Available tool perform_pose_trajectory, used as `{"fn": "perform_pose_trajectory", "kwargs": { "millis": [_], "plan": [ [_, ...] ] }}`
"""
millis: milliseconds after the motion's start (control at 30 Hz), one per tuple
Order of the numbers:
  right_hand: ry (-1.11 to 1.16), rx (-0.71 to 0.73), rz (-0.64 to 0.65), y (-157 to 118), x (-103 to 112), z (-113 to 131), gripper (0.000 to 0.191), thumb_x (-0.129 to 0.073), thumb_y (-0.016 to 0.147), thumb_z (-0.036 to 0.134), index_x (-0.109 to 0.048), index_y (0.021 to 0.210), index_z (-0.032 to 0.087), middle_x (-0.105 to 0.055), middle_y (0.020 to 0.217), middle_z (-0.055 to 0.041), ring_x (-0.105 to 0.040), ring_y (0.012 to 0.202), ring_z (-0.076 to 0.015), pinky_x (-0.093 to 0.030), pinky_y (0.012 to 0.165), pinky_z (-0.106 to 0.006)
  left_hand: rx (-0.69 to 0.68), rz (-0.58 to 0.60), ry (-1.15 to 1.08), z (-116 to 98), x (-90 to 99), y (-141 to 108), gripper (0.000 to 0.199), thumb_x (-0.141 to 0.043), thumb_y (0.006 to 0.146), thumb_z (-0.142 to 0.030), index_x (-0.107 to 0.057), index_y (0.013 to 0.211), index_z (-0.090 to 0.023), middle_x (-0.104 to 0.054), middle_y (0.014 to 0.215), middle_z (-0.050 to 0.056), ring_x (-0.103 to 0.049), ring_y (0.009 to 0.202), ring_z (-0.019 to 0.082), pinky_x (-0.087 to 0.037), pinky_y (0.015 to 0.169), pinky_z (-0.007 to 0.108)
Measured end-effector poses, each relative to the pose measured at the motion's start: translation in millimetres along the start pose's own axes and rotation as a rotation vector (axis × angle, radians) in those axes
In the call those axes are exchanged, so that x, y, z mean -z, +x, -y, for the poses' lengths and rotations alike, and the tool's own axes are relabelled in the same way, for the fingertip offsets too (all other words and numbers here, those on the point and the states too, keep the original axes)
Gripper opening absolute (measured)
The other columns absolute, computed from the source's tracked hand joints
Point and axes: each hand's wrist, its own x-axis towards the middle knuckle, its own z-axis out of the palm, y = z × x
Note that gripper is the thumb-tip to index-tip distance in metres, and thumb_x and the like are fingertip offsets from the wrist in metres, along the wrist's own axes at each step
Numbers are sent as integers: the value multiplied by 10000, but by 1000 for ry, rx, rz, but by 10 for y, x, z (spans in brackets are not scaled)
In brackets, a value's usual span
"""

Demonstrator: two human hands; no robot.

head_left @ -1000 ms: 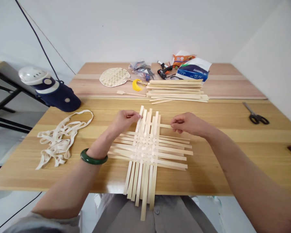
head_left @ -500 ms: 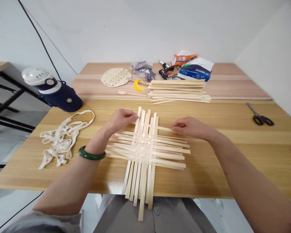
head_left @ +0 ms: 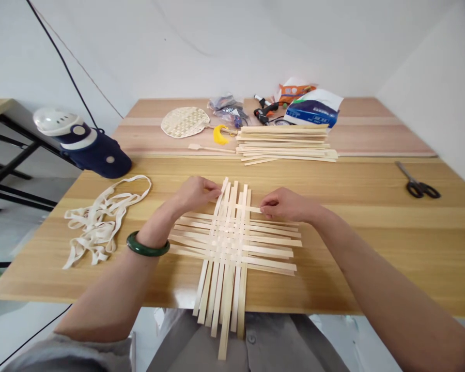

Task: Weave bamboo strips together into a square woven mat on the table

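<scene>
A mat of pale flat bamboo-like strips point(head_left: 227, 243), crossed over and under, lies on the table in front of me, its lower ends reaching past the near edge. My left hand point(head_left: 199, 195), with a dark green bangle at the wrist, is closed at the mat's top left, its fingertips at the upper end of an upright strip point(head_left: 221, 196). To the right, my right hand point(head_left: 284, 204) pinches the right end of a crosswise strip point(head_left: 249, 208), which passes among the upright strips above the woven part. The fingers hide that strip's end.
A stack of loose strips point(head_left: 287, 142) lies farther back, beside a yellow crescent piece point(head_left: 220, 135) and a round woven fan point(head_left: 185, 122). Behind are a glue gun point(head_left: 266, 111) and a tissue pack point(head_left: 313, 111). Scissors point(head_left: 416, 186) lie right; white cloth tape point(head_left: 101, 222) and a bottle point(head_left: 96, 150) left.
My right hand has moved left and slightly down with the crosswise strip, closer to the mat. My left hand stays at the top left, and the strip's top there leans more to the right.
</scene>
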Motion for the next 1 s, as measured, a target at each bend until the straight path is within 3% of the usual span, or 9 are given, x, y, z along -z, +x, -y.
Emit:
{"fn": "perform_pose_trajectory", "kwargs": {
  "millis": [133, 300, 400, 467, 533, 633, 767, 867, 1000],
  "plan": [
    [-58, -21, -33, 34, -51, 87, 174, -513, 753, 254, -594, 624, 171, -562, 609, 25, -440, 587, -106, -318, 573, -243, 34, 29, -6, -3, 9, -13, 314, -542, 823, -390, -768, 851, -174, -772, 847, 15, -695, 831, 219, -504, 757, 265],
    [-372, -154, -220, -30, -1, 134, 201, -525, 864, 283, -706, 860, 194, -722, 922, -47, -611, 819, -183, -395, 669, -268, 41, -221, 119, 57, 169, -137, 321, -519, 873, -371, -752, 1004, -192, -753, 1093, 54, -682, 1041, 247, -496, 936, 318],
    [-507, -156, -433, -159, -46, 103, 263, -485, 924, 316, -707, 1007, 203, -709, 1106, -78, -611, 1041, -236, -455, 777, -311, -73, -366, 170, 118, 173, -344, 325, -488, 907, -368, -742, 1011, -192, -746, 1085, 66, -680, 1035, 244, -507, 955, 359],
    [-529, -75, -594, -278, -174, 90, 268, -491, 929, 317, -698, 1047, 195, -706, 1124, -84, -597, 1092, -245, -485, 834, -342, -194, -441, 187, 153, 63, -515, 332, -453, 946, -351, -722, 1048, -186, -724, 1129, 77, -664, 1072, 226, -497, 994, 367],
    [-530, 63, -719, -411, -382, 108, 276, -475, 942, 311, -693, 1049, 180, -715, 1081, -94, -613, 1051, -238, -512, 859, -365, -299, -410, 218, 185, -117, -676, 344, -426, 978, -347, -685, 1139, -188, -670, 1245, 94, -620, 1170, 219, -478, 1038, 377],
    [-574, 251, -718, -596, -765, 170, 295, -494, 952, 331, -659, 1156, 197, -689, 1190, -94, -589, 1148, -248, -474, 1025, -434, -386, -268, 354, 229, -408, -839, 475, -439, 990, -420, -498, 1400, -190, -466, 1500, 115, -384, 1423, 264, -327, 1172, 481],
    [-697, 338, -585, -699, -1136, 135, 533, -516, 944, 440, -507, 1387, 143, -522, 1456, -109, -400, 1401, -282, -323, 1182, -535, -403, -197, 539, 287, -657, -892, 676, -429, 978, -528, -281, 1533, -172, -336, 1575, 130, -252, 1483, 284, -237, 1203, 524],
    [-755, 310, -593, -630, -1162, -29, 532, -495, 959, 417, -486, 1412, 137, -490, 1485, -101, -364, 1431, -286, -304, 1190, -541, -377, -247, 583, 301, -753, -855, 673, -400, 989, -522, -279, 1532, -143, -353, 1563, 145, -262, 1478, 288, -252, 1198, 517],
    [-783, 311, -618, -480, -947, -216, 524, -483, 964, 434, -517, 1384, 123, -505, 1470, -116, -376, 1423, -298, -285, 1188, -571, -284, -337, 600, 239, -838, -749, 633, -380, 997, -488, -341, 1493, -96, -370, 1548, 178, -279, 1469, 317, -282, 1179, 539]
  ]
}}
